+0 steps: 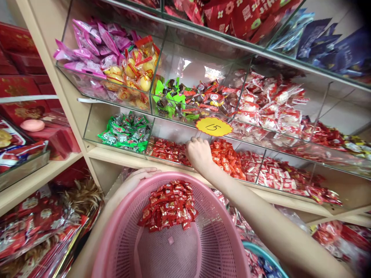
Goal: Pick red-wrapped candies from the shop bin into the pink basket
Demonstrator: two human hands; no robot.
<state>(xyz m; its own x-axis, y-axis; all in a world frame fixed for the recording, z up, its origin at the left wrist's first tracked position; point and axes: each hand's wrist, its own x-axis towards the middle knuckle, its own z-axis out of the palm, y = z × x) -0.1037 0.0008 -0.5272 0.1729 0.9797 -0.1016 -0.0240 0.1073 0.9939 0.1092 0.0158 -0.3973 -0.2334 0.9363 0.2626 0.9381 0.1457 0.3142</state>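
Note:
A pink plastic basket (223, 216) with perforated walls is in front of me, tilted toward me. Small red-wrapped candies (171, 204) lie heaped against its far inner side. My left hand (139, 178) is closed on the basket's far left rim, its fingers along the edge. Beyond the basket, my right hand (199, 153) reaches to the lowest shelf row, fingers curled into a fist. It is at the front of a glass compartment of dark red wrapped candies (169, 150), beside bright red-orange packets (227, 156). What the fist holds, if anything, is hidden.
A yellow price tag (214, 126) marked 15 hangs just above my right hand on the glass shelf edge. Green packets (126, 131) fill the bin at left. A wooden upright (55, 73) stands left. Below right sits a teal basket (265, 253) with candies.

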